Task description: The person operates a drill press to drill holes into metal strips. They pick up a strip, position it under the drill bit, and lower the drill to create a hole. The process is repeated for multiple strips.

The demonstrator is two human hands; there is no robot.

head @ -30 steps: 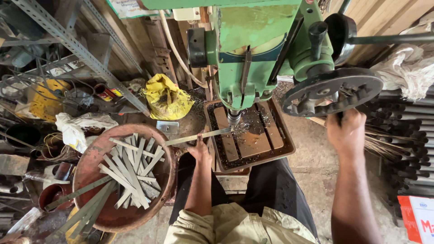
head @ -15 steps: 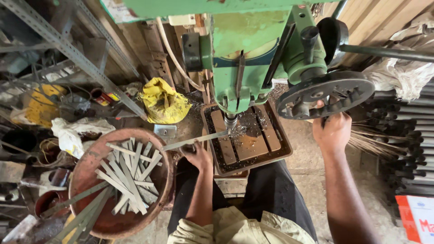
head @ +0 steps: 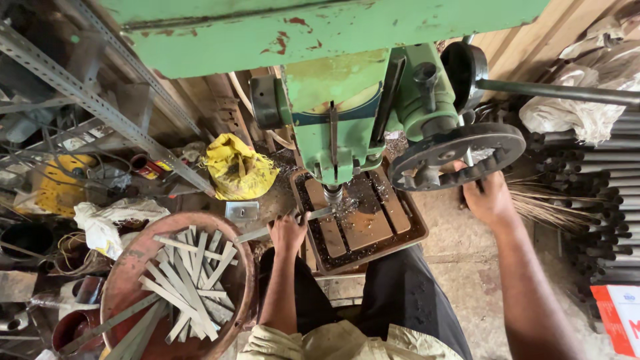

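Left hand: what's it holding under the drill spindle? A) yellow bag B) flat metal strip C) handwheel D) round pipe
B: the left hand grips a flat metal strip lying across the drill table below the spindle; the handwheel is at the right hand, and the yellow bag lies untouched beyond the table.

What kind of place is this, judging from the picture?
Probably a small metalworking workshop. A green drill press stands over a slotted table, a round pan holds cut metal strips, and steel rods are stacked at the right.
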